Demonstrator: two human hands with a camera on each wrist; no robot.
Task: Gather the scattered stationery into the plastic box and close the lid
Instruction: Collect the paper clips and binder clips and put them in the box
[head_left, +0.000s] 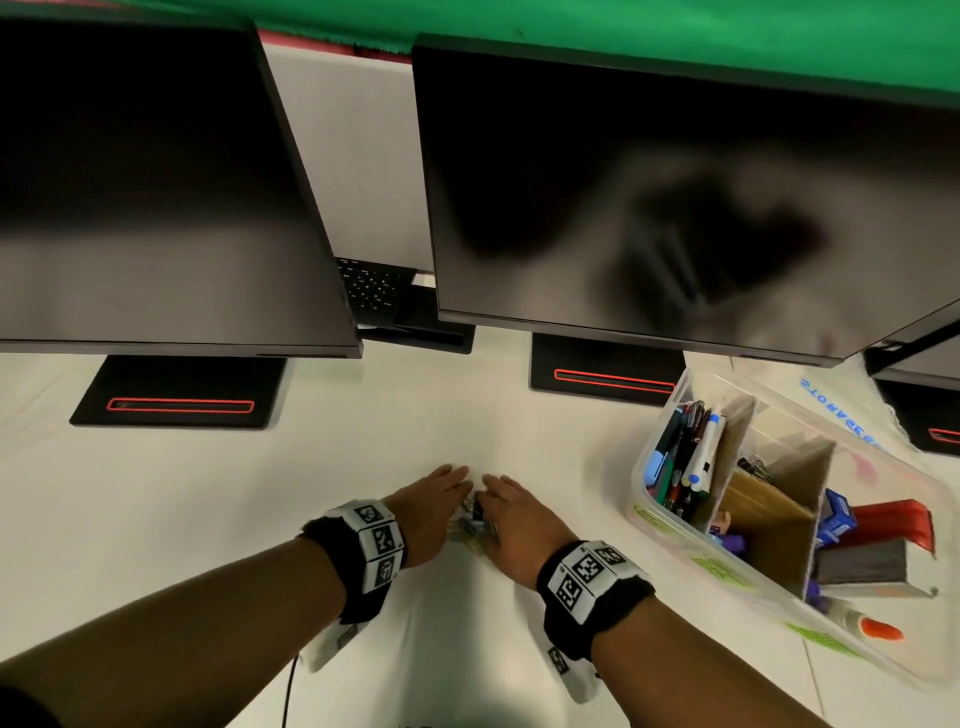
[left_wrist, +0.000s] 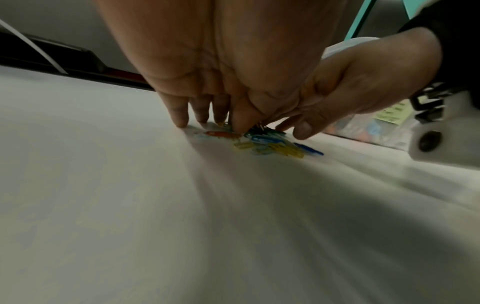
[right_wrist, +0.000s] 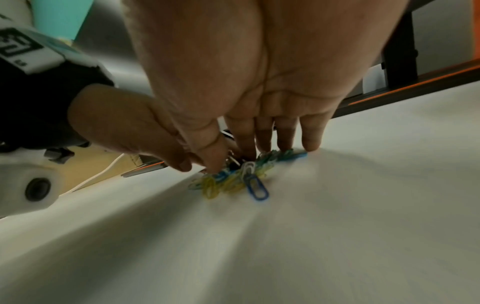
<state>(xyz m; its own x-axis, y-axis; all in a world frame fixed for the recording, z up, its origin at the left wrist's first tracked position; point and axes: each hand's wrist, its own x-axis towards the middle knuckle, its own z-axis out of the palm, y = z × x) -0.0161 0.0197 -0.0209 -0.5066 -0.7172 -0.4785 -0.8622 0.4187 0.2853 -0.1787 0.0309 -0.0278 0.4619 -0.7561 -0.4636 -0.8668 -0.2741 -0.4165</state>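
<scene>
A heap of coloured paper clips (head_left: 474, 522) (left_wrist: 272, 146) (right_wrist: 233, 182) lies on the white table between my two hands. My left hand (head_left: 445, 493) (left_wrist: 218, 123) stands on its straight fingertips at the heap's left side, thumb on the clips. My right hand (head_left: 503, 500) (right_wrist: 246, 154) does the same from the right, its fingers pressing down on the clips. The clear plastic box (head_left: 641, 470) stands open at the right. It holds pens, markers, a glue stick and other stationery between cardboard dividers. Its lid (head_left: 857, 415) lies just beyond it.
Two dark monitors (head_left: 156, 182) (head_left: 675, 182) hang over the back of the table on black bases (head_left: 176, 395) (head_left: 608, 375). A keyboard (head_left: 371, 288) shows between them. A third base (head_left: 919, 415) sits at the far right.
</scene>
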